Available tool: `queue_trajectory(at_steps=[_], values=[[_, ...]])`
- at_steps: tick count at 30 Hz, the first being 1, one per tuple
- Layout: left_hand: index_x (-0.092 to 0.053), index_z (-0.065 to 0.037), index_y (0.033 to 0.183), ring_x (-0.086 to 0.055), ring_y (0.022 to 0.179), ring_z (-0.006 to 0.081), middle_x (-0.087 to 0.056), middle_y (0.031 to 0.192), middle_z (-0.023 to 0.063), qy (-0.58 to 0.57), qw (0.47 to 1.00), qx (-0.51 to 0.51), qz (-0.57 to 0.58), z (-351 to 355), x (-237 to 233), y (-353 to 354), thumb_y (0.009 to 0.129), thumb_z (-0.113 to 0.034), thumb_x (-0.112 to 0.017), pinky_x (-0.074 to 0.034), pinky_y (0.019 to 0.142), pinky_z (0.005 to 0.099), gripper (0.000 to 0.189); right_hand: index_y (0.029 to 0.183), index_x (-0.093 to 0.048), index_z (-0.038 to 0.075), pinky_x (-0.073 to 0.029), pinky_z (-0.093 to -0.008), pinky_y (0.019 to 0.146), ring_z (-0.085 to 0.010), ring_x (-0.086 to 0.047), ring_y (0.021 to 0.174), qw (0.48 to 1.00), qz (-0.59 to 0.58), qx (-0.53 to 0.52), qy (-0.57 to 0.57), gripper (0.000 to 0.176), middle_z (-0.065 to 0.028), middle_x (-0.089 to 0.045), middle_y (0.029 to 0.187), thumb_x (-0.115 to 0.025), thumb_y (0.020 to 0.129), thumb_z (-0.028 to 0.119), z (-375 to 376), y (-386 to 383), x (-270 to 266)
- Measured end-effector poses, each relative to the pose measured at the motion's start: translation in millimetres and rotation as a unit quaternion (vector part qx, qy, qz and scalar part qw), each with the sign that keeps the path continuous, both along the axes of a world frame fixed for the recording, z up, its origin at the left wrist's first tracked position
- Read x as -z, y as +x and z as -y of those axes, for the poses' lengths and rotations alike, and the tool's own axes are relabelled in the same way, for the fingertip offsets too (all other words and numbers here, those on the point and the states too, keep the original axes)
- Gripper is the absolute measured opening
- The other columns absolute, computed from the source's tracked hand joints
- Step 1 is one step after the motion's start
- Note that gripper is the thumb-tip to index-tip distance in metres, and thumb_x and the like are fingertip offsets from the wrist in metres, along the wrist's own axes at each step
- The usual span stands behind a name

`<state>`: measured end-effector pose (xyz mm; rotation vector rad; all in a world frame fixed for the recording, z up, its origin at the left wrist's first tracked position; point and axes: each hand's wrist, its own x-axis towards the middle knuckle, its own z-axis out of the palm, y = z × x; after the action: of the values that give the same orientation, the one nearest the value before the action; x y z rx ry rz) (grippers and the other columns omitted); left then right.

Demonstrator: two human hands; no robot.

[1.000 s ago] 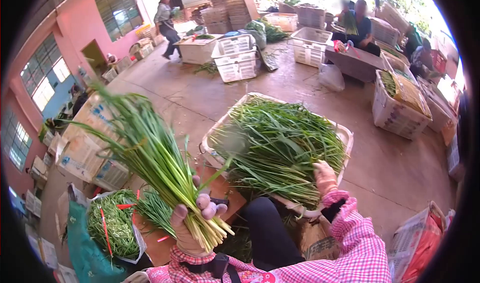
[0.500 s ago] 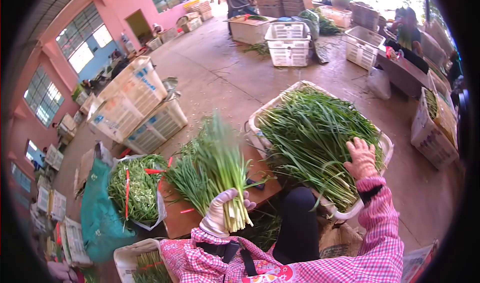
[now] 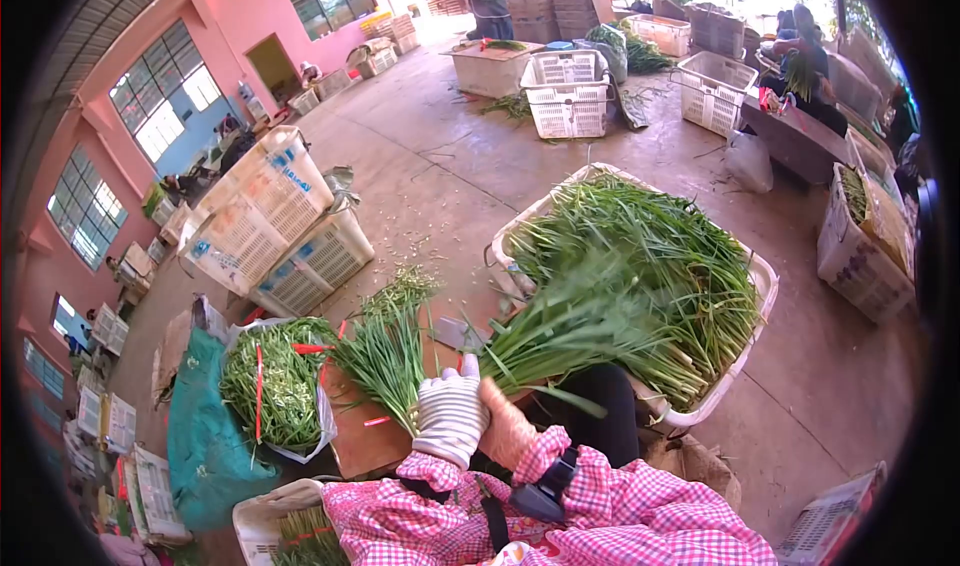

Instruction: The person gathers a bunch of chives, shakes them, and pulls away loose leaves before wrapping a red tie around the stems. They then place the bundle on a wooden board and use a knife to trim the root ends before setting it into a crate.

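My left hand (image 3: 447, 418), in a grey-and-white striped glove, is closed round the stem end of a bunch of leafy greens (image 3: 585, 331). The leaves are long, flat and chive-like, and point right, blurred, over a white crate (image 3: 768, 284). Bare and pressed against the glove, my right hand (image 3: 508, 428) is closed at the same stem end; its fingers are mostly hidden. Left of my gloved hand, another pile of greens (image 3: 388, 351) lies on a brown board (image 3: 350, 444). More greens (image 3: 690, 236) fill the crate. A flat grey blade-like piece (image 3: 458, 334) lies just beyond my hands.
Left of the board stands a bag of trimmings (image 3: 275, 381) with red ties, beside a teal sack (image 3: 205, 446). Stacked crates (image 3: 310, 256) stand further left. A crate of greens (image 3: 250, 526) is at lower left. Other people work in the background, one (image 3: 815, 76) at upper right.
My right hand has left the crate's greens and come to my left hand. The bunch has swung from upright to pointing right over the crate. The blade-like piece now shows.
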<state>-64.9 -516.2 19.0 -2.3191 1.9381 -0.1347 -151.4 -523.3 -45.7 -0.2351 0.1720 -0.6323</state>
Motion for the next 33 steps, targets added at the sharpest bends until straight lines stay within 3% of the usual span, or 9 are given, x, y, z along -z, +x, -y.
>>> queue_trajectory(at_steps=[4,10,16,20,27,30,31,32,33], values=[[-0.049,-0.006,0.127,-0.062,0.078,0.0283,-0.061,0.088,0.0127,-0.022,0.996,0.008,0.081,-37.7,-9.9,2.0,0.075,-0.028,-0.066,-0.046,0.074,0.0417,0.059,0.124,-0.057,0.009,-0.036,-0.055,0.105,-0.0328,-0.052,0.118,0.967,0.056,0.113,0.219,0.058,-0.011,-0.06,0.125,-0.066,0.084,0.051,12.6,4.8,-9.9],[-0.044,-0.002,0.134,-0.059,0.076,0.0277,-0.06,0.089,0.0128,-0.04,0.995,0.015,0.088,-104.2,13.2,9.6,0.071,-0.034,-0.07,-0.044,0.073,0.0417,0.075,0.116,-0.061,0.006,-0.046,-0.0569,0.093,-0.0353,-0.062,0.101,0.966,0.106,0.189,0.144,0.046,-0.0135,-0.066,0.112,-0.065,0.086,0.041,43.1,-16.7,24.3],[-0.007,0.001,0.149,-0.059,0.106,0.0395,-0.055,0.121,0.0265,-0.109,0.959,-0.034,-0.261,-125.7,47.6,13.7,0.066,-0.036,-0.082,-0.048,0.092,0.0409,0.117,0.113,-0.061,0.002,-0.052,-0.0543,0.085,-0.0343,-0.066,0.091,0.983,-0.087,0.156,0.048,0.044,-0.0162,-0.067,0.104,-0.061,0.082,0.033,40.7,-8.2,1.3],[0.002,-0.005,0.151,-0.051,0.12,0.0236,-0.047,0.136,0.0164,-0.005,0.736,-0.051,-0.675,-122.6,67.9,44.0,0.076,-0.019,-0.08,-0.04,0.102,0.0336,0.112,0.107,-0.063,-0.002,-0.058,-0.0464,0.07,-0.0291,-0.068,0.075,0.974,-0.16,0.158,-0.041,0.035,-0.0141,-0.068,0.093,-0.062,0.083,0.024,44.9,-9.0,-9.9],[-0.018,-0.003,0.149,-0.047,0.124,0.0223,-0.045,0.139,0.0142,-0.097,0.734,0.001,-0.673,-74.1,35.2,58.7,0.076,-0.022,-0.081,-0.037,0.106,0.0356,0.098,0.111,-0.061,-0.003,-0.058,-0.0411,0.07,-0.0267,-0.069,0.082,0.962,-0.198,0.108,-0.153,0.033,-0.0142,-0.068,0.097,-0.068,0.079,0.004,28.2,7.6,-35.4],[-0.046,-0.005,0.132,-0.053,0.114,0.0181,-0.056,0.126,0.0078,-0.199,0.694,0.078,-0.688,-44.9,17.6,57.7,0.077,-0.019,-0.08,-0.045,0.097,0.0339,0.066,0.126,-0.058,0.011,-0.037,-0.0406,0.1,-0.0234,-0.061,0.11,0.761,-0.294,0.107,-0.569,0.041,-0.0075,-0.063,0.124,-0.051,0.086,0.009,53.7,20.7,26.3],[-0.048,-0.005,0.13,-0.054,0.113,0.0175,-0.057,0.124,0.0074,-0.203,0.668,0.076,-0.712,-38.2,15.1,62.6,0.077,-0.017,-0.08,-0.045,0.096,0.0335,0.063,0.13,-0.057,0.017,-0.026,-0.0384,0.105,-0.0218,-0.055,0.119,0.404,-0.404,0.118,-0.812,0.046,-0.0027,-0.059,0.131,-0.042,0.087,0.013,57.1,13.2,-10.7],[-0.05,-0.004,0.127,-0.056,0.111,0.0169,-0.058,0.122,0.0071,-0.208,0.641,0.073,-0.735,-32.9,11.8,69.4,0.076,-0.016,-0.081,-0.046,0.095,0.0331,0.061,0.131,-0.056,0.015,-0.029,-0.0392,0.105,-0.0213,-0.057,0.116,0.375,-0.335,0.224,-0.835,0.045,-0.0011,-0.061,0.129,-0.041,0.088,0.013,66.9,21.7,-9.6],[-0.051,-0.004,0.127,-0.057,0.108,0.0164,-0.059,0.12,0.0068,-0.24,0.65,0.094,-0.715,-26.9,0.9,72.8,0.076,-0.015,-0.081,-0.047,0.094,0.0326,0.06,0.122,-0.061,0.013,-0.033,-0.0414,0.102,-0.0247,-0.058,0.113,0.446,-0.293,0.238,-0.812,0.038,-0.0059,-0.063,0.123,-0.051,0.086,0.011,71.6,28.8,-24.3]])
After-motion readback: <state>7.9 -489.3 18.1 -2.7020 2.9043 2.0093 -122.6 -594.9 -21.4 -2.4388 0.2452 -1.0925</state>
